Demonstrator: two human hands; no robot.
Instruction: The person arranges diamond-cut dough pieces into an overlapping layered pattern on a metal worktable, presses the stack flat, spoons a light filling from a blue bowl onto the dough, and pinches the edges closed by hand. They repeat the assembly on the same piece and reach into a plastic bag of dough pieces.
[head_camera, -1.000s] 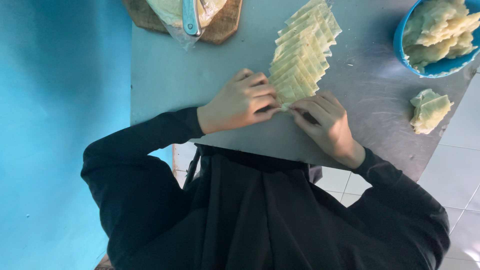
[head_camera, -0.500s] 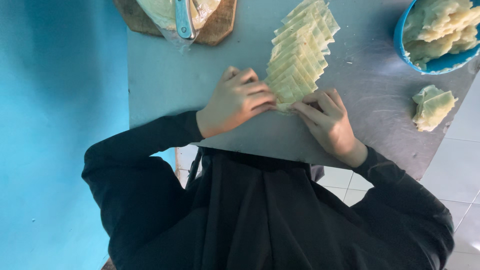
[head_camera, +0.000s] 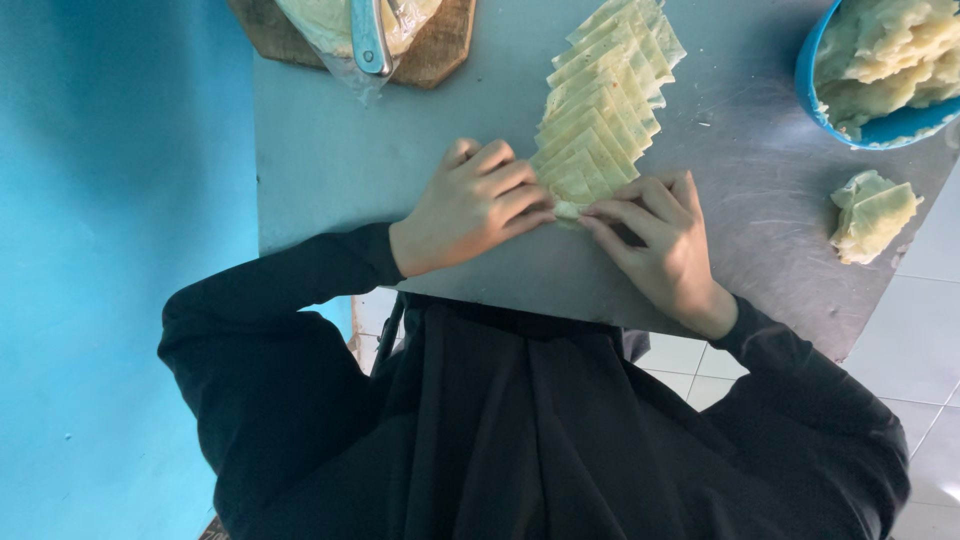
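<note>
A fanned row of pale yellow dough wrappers (head_camera: 600, 110) lies on the grey metal table (head_camera: 340, 160), running from the far edge toward me. My left hand (head_camera: 470, 205) and my right hand (head_camera: 655, 235) meet at the near end of the row. Their fingertips pinch a small folded piece of dough (head_camera: 568, 209) between them. Both arms wear black sleeves.
A blue bowl (head_camera: 815, 90) heaped with folded dough pieces stands at the far right. A loose folded piece (head_camera: 872, 213) lies beside it on the table. At the far left sits a wooden board (head_camera: 440, 50) with a plastic bag and a metal tool (head_camera: 368, 38). A blue wall is at left.
Both hands have stayed at the near end of the row, with the fingers drawing closer together on the small piece. The view has shifted slightly.
</note>
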